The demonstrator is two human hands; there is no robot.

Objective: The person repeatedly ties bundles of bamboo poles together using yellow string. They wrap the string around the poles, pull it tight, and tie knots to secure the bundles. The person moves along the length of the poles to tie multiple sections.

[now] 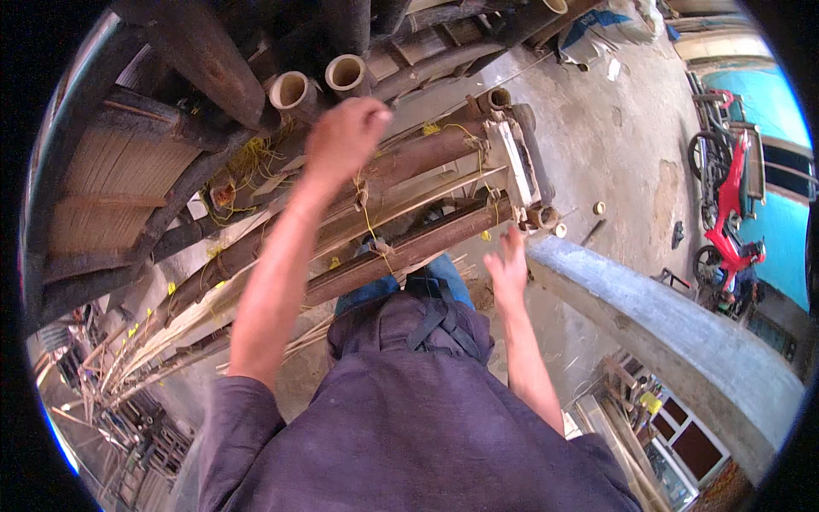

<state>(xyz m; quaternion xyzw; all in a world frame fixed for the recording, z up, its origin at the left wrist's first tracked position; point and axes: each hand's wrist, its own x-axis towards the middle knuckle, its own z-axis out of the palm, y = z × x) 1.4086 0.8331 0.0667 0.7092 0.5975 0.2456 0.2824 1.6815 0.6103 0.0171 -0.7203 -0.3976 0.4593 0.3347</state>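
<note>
My left hand (348,136) is raised over the far side of a bamboo frame, its fingers curled closed and slightly blurred. Whether something thin is pinched in it I cannot make out. My right hand (509,269) is held up near the frame's right end, fingers stretched and apart, with nothing seen in it. The frame's dark brown near pole (426,241) crosses before my legs, and a far pole (418,160) runs roughly parallel. Yellow cord (366,213) is tied around the poles. A pale wooden piece (514,162) spans the frame's right end.
A thick concrete post (657,328) slants across the right side. Cut bamboo tubes (347,74) and dark bamboo furniture crowd the far left. Loose split strips (162,346) lie at the left. A red motorcycle (729,192) stands far right, and a white sack (610,30) lies at the back.
</note>
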